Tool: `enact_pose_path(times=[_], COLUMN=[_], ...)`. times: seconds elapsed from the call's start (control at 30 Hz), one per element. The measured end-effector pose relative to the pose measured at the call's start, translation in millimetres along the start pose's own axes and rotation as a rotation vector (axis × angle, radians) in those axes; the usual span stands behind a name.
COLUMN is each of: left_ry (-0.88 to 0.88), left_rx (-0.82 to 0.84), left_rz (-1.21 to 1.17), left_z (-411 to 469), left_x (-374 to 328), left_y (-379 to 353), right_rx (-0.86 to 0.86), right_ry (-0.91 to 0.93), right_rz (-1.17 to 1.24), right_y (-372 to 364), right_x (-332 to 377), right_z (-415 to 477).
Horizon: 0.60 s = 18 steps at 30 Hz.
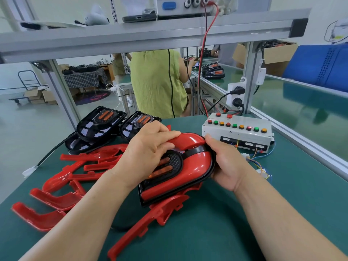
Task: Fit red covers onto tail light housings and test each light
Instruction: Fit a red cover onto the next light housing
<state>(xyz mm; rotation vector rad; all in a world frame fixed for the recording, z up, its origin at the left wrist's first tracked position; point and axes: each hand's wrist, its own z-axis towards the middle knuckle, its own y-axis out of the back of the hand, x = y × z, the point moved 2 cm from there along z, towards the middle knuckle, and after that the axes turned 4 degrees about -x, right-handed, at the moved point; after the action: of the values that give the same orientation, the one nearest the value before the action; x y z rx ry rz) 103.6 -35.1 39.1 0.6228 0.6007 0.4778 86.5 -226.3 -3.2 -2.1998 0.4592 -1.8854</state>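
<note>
The left hand point(148, 147) curled its fingers over one red cover point(195, 166), pressing it onto one black housing point(176, 161), while the right hand point(226, 166) grasped that housing's right edge. The pair sat mid-surface point(216, 223), over a loose cover. At least five loose covers point(56, 198) lay to the left, three bare housings point(100, 119) behind them, and one button box point(237, 132) with eleven buttons to the right.

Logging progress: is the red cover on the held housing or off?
On: the red cover lies over the housing inside its rim; left hand pinches it, right hand grips the edge. Whether fully clipped, cannot tell.
</note>
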Motion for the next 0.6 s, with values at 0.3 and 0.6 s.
enact_pose_path(times=[0.3,0.6], left_ry=[0.022,0.026], left_rx=[0.010,0.015], left_rz=[-0.016,0.047], left_z=[0.1,1.3], left_x=[-8.5,-19.4], left_y=[3.6,5.1], right_rx=[-0.044,-0.089], right_ry=[-0.008,0.020], right_rz=[0.015,-0.052], right_y=[2.2,-3.1], right_x=[2.8,2.3], right_z=[-0.4,-1.6])
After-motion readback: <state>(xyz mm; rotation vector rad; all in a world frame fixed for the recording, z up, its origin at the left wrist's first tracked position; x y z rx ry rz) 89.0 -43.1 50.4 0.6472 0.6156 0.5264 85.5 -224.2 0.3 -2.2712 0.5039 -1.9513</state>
